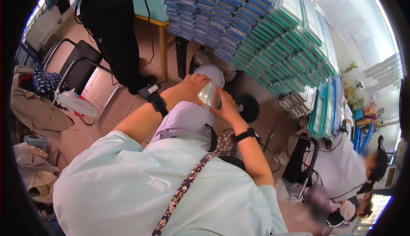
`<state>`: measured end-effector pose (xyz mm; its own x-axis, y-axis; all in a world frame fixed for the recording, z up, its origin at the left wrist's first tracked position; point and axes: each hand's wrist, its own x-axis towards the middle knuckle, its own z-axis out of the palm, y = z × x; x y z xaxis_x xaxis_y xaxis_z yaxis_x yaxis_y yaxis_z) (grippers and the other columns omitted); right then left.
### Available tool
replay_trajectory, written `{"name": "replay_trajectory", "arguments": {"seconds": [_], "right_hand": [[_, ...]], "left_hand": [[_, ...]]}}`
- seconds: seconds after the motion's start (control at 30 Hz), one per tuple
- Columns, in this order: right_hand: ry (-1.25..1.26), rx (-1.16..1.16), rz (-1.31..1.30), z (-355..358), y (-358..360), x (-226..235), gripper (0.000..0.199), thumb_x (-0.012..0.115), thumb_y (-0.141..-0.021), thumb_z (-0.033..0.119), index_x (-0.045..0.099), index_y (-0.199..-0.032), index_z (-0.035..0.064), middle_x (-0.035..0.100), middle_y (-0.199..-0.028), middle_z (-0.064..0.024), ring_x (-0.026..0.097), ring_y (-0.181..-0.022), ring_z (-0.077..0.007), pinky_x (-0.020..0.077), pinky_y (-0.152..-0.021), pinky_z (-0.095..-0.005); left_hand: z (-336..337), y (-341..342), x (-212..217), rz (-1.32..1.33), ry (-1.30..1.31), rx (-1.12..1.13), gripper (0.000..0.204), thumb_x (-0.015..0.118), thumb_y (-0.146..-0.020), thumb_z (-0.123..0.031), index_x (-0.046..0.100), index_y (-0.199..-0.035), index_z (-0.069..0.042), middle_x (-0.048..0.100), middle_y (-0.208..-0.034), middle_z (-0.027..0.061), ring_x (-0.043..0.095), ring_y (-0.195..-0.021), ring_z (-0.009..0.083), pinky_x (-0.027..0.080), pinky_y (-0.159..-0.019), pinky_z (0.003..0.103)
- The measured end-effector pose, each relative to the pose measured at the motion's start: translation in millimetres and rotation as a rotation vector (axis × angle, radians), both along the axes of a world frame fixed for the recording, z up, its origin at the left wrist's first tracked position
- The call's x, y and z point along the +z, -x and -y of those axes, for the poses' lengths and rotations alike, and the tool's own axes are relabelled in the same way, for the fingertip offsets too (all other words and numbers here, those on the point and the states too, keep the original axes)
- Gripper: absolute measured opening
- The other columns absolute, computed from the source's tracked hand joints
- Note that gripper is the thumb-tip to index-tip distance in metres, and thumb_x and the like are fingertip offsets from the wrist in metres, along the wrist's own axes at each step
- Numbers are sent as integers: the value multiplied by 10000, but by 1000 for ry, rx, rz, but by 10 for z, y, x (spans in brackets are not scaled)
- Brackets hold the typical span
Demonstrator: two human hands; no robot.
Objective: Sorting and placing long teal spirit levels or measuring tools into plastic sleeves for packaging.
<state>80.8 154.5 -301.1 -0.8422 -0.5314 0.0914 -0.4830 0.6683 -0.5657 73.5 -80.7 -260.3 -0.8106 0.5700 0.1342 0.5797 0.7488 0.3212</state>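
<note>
Over my lavender-clad lap (181,118) I hold a small, shiny, clear-plastic packet (207,95) between both hands. My left hand (191,89) grips its left side, fingers curled over the far edge. On the other side my right hand (227,107) presses it between thumb and fingers. What lies inside the plastic cannot be made out. Dark straps circle both wrists, and the left one carries a small black device (149,90). A floral strap (185,189) crosses my pale shirt.
Tall stacks of plastic-wrapped blue packs (213,16) and green packs (286,43) rise ahead. A standing person (113,35) is at the far left beside a metal-framed chair (81,58). Another person (337,163) sits at the right. A dark round stool seat (247,108) lies beyond my right hand.
</note>
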Motion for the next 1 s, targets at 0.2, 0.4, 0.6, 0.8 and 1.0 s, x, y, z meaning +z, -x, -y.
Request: {"name": "replay_trajectory", "arguments": {"seconds": [0.2, 0.4, 0.6, 0.8, 1.0], "right_hand": [[79, 7, 45, -70, 137, -108, 1000, 846, -603, 168, 289, -1427, 69, 409, -1377, -178, 400, -1274, -375, 364, -1027, -474], [66, 13, 38, -114, 112, -170, 900, 813, -593, 166, 362, -1364, 58, 457, -1296, -169, 455, -1208, -379, 417, -978, -463], [28, -4, -49, -200, 109, -389, 801, 764, -620, 106, 397, -1329, 37, 496, -1227, -198, 491, -1137, -405, 438, -941, -458], [-6, -7, -185, -180, -64, -131, 792, 724, -653, 48, 380, -1366, 47, 463, -1303, -175, 475, -1165, -388, 415, -962, -454], [-138, 76, -447, -74, -77, 93, 796, 680, -665, 47, 367, -1396, 83, 426, -1370, -134, 458, -1211, -334, 378, -982, -455]], "left_hand": [[52, -4, 33, 26, -4, 46, 996, 831, -545, -433, 410, -1350, -23, 456, -1260, 145, 420, -1203, 318, 366, -953, 434], [-35, -102, 76, -42, -16, 18, 945, 826, -554, -417, 436, -1319, -22, 472, -1204, 131, 441, -1159, 311, 387, -925, 424], [-109, -71, 115, -67, 6, -7, 919, 828, -534, -434, 475, -1280, -30, 490, -1157, 112, 460, -1126, 291, 392, -902, 406], [-71, -47, -33, -138, -11, 7, 902, 811, -537, -485, 501, -1245, -20, 498, -1129, 111, 468, -1099, 279, 383, -886, 393], [-195, -32, -73, -191, 21, 19, 906, 792, -551, -524, 507, -1234, -2, 498, -1131, 119, 468, -1086, 288, 384, -879, 399]]}}
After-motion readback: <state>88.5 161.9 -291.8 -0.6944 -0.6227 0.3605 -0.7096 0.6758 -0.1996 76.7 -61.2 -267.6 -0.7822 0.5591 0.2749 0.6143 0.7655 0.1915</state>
